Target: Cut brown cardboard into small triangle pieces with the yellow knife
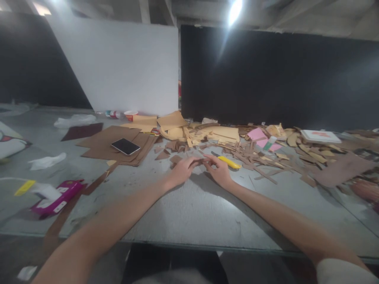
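Note:
My left hand (181, 170) and my right hand (219, 170) reach out over the grey table (189, 213) and meet at a small brown cardboard piece (199, 161). Both pinch it between their fingertips, one at each end. A yellow utility knife (229, 162) lies on the table just beyond my right hand. Brown cardboard scraps (260, 161) are scattered to the right and behind the hands.
A black phone (125, 146) lies on flat brown cardboard sheets (118, 144) at the left. A magenta box (56, 197) and white tissue (47, 161) sit further left. Pink paper (258, 136) and a white booklet (320, 136) lie at the back right. White and black boards stand behind.

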Demonstrator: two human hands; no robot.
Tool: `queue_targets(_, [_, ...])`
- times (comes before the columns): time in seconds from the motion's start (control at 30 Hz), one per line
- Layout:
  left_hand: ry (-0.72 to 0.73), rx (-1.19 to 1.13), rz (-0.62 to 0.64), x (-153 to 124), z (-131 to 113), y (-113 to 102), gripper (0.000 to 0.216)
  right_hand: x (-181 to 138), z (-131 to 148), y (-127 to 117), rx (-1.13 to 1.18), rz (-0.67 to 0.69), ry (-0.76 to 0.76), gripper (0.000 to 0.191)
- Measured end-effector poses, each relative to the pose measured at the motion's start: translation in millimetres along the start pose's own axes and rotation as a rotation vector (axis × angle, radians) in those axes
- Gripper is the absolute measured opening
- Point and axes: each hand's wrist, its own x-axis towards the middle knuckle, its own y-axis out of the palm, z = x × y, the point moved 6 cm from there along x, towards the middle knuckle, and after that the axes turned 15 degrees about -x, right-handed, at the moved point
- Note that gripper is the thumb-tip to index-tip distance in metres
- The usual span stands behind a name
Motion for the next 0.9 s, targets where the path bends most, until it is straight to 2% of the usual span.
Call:
queue_targets(0.17, [-0.027, -0.015, -0.033, 1, 2, -2, 0.024, 0, 3, -1, -0.016, 0.025, -0.01, 0.035])
queue_targets(0.4, [0.039, -0.002, 0.004, 1, -5, -1, 0.029, -2, 2, 0, 0.004, 0.045, 0.021, 0.035])
queue_targets(0.6, [0.04, 0.033, -0.058, 0, -1, -3, 0.025, -1, 6, 3, -0.023, 0.053, -0.028, 0.026])
queue_targets(0.73, [0.058, 0.075, -0.006, 0, -4, 2, 0.026, 1, 15, -1, -0.091, 0.015, -0.078, 0.018])
queue_targets(0.9, [0.083, 0.102, 0.033, -1, -8, 6, 0.029, 3, 19, -2, -0.125, 0.051, -0.099, 0.022])
